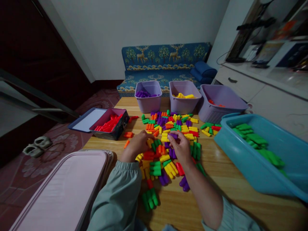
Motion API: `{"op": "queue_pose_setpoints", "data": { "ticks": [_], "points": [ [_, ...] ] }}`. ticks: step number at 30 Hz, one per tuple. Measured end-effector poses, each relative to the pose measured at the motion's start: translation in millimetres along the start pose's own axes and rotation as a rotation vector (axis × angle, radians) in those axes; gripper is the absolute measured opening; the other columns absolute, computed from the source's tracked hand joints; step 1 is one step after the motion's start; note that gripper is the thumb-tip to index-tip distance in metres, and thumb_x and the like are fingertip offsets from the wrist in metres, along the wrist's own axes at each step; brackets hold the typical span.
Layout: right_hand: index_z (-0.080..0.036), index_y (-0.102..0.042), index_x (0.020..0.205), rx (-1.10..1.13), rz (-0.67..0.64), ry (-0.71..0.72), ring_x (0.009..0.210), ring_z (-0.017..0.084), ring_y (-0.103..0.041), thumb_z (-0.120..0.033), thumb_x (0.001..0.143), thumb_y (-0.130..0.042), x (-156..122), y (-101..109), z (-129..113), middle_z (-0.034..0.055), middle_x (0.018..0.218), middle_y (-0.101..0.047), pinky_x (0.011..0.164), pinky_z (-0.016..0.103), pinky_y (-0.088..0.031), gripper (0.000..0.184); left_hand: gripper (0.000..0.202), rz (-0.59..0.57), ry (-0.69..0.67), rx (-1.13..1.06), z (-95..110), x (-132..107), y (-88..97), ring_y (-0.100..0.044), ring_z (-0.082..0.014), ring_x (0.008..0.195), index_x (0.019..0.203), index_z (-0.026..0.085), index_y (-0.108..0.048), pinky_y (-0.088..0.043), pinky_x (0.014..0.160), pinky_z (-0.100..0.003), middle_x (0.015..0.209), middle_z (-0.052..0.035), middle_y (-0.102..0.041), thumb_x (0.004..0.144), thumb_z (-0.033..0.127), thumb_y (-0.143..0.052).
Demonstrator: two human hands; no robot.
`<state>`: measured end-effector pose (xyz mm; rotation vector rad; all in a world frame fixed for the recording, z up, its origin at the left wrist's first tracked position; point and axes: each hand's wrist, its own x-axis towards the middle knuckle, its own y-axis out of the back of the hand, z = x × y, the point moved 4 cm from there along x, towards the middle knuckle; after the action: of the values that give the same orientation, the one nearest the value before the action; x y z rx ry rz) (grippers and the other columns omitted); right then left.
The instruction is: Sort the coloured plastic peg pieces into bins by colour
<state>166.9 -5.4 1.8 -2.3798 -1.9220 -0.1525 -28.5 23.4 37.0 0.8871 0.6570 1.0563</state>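
Near edge of the wooden bench (216, 183), a clump of green plastic blocks (149, 199) sits loose. Up from there, both my hands are in the heap of mixed coloured plastic blocks (158, 160) mid-bench. My right hand (181, 150) has its grip narrow, pinching a small purple plastic block (173, 136) at the heap's far side. My left hand (136, 146) is curled over yellow and orange pieces, and I can't tell if its grip holds one.

Picking from the heap, I'd say. Lifting clear calls for a clean pinch that doesn't drag the neighbours.

At the right edge, the blue plastic tub (260, 175) has green pieces. At the left edge, the dark tin box (108, 134) has red ones. On the far edge stand three lilac bins: the left lilac bin (148, 105) with purple, the middle lilac bin (184, 106) with yellow, and the right lilac bin (213, 114) with a few red.
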Motion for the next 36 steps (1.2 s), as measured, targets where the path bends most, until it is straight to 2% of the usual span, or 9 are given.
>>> {"op": "queue_pose_setpoints", "data": {
  "ticks": [5, 9, 11, 13, 16, 19, 22, 26, 36],
  "points": [
    [-0.02, -0.063, 0.107, -0.001, -0.035, 0.027, 0.086, 0.022, -0.069, -0.037, 0.078, -0.067, 2, -3, 7, 0.0072, 0.101, -0.072, 0.07, 0.032, -0.058, 0.034, 0.044, 0.004, 0.015, 0.103, 9, 2, -5.2, -0.062, -0.0223, 0.081, 0.103, 0.025, -0.075, -0.047, 0.071, -0.029, 0.097, -0.0084, -0.065, 0.061, 0.014, -0.071],
    [-0.02, -0.063, 0.106, 0.046, -0.017, 0.003, 0.083, 0.021, -0.069, -0.037, 0.077, -0.068, 1, -2, 4, 0.007, 0.1, -0.071, 0.069, 0.032, -0.058, 0.034, 0.033, 0.164, 0.086, -0.081, 6, 10, -4.1, -0.058, -0.0172, 0.074, 0.093, 0.019, -0.074, -0.046, 0.067, -0.026, 0.086, -0.0056, -0.062, 0.061, 0.013, -0.068],
    [-0.02, -0.062, 0.104, 0.086, -0.005, -0.001, 0.082, 0.021, -0.068, -0.037, 0.076, -0.069, 0, -2, -2, 0.0069, 0.1, -0.071, 0.069, 0.032, -0.058, 0.033, 0.032, 0.235, 0.175, -0.332, 3, 13, -6.0, -0.056, -0.0138, 0.068, 0.091, 0.018, -0.069, -0.046, 0.062, -0.024, 0.084, -0.0029, -0.06, 0.06, 0.017, -0.069],
    [-0.02, -0.061, 0.104, 0.126, 0.008, 0.013, 0.082, 0.02, -0.068, -0.038, 0.076, -0.069, -2, -3, -9, 0.0069, 0.1, -0.07, 0.071, 0.032, -0.058, 0.034, 0.035, 0.212, 0.252, -0.706, 2, 16, -12.4, -0.055, -0.0118, 0.063, 0.094, 0.018, -0.065, -0.045, 0.058, -0.023, 0.08, -0.0007, -0.059, 0.06, 0.024, -0.069],
    [-0.02, -0.061, 0.106, 0.171, 0.026, 0.026, 0.082, 0.019, -0.067, -0.041, 0.078, -0.069, -5, -4, -20, 0.0072, 0.1, -0.07, 0.072, 0.032, -0.058, 0.035, 0.036, 0.038, 0.26, -1.281, 12, 18, -22.3, -0.057, -0.0118, 0.063, 0.098, 0.018, -0.062, -0.047, 0.056, -0.022, 0.079, -0.002, -0.061, 0.064, 0.031, -0.065],
    [-0.02, -0.06, 0.106, 0.177, 0.03, 0.026, 0.083, 0.02, -0.067, -0.043, 0.079, -0.067, -7, -6, -25, 0.0078, 0.101, -0.07, 0.073, 0.033, -0.058, 0.036, 0.035, -0.099, 0.239, -1.564, 24, 14, -24.8, -0.059, -0.0131, 0.063, 0.096, 0.017, -0.063, -0.047, 0.052, -0.022, 0.08, -0.0057, -0.065, 0.067, 0.038, -0.064],
    [-0.02, -0.06, 0.103, 0.163, 0.023, 0.039, 0.085, 0.02, -0.067, -0.041, 0.078, -0.069, -7, -7, -26, 0.0073, 0.1, -0.07, 0.076, 0.033, -0.057, 0.034, 0.038, -0.121, 0.234, -1.533, 33, 10, -26.0, -0.06, -0.0123, 0.064, 0.096, 0.017, -0.064, -0.044, 0.049, -0.019, 0.081, -0.0048, -0.066, 0.068, 0.04, -0.074],
    [-0.021, -0.06, 0.098, 0.14, -0.031, 0.051, 0.084, 0.02, -0.067, -0.034, 0.075, -0.071, -7, -9, -25, 0.0046, 0.093, -0.07, 0.078, 0.033, -0.056, 0.029, 0.046, -0.021, 0.213, -1.353, 39, 10, -27.5, -0.058, -0.01, 0.062, 0.09, 0.017, -0.065, -0.039, 0.047, -0.017, 0.074, 0.0007, -0.064, 0.052, 0.03, -0.089],
    [-0.02, -0.061, 0.091, 0.146, -0.108, -0.045, 0.077, 0.016, -0.067, -0.027, 0.067, -0.074, -5, -11, -16, 0.0015, 0.086, -0.069, 0.069, 0.026, -0.052, 0.028, 0.044, 0.084, 0.319, -1.281, 31, 17, -34.2, -0.055, -0.0094, 0.052, 0.079, 0.013, -0.064, -0.039, 0.044, -0.019, 0.062, 0.0018, -0.06, 0.046, 0.028, -0.089]
  ]
}}
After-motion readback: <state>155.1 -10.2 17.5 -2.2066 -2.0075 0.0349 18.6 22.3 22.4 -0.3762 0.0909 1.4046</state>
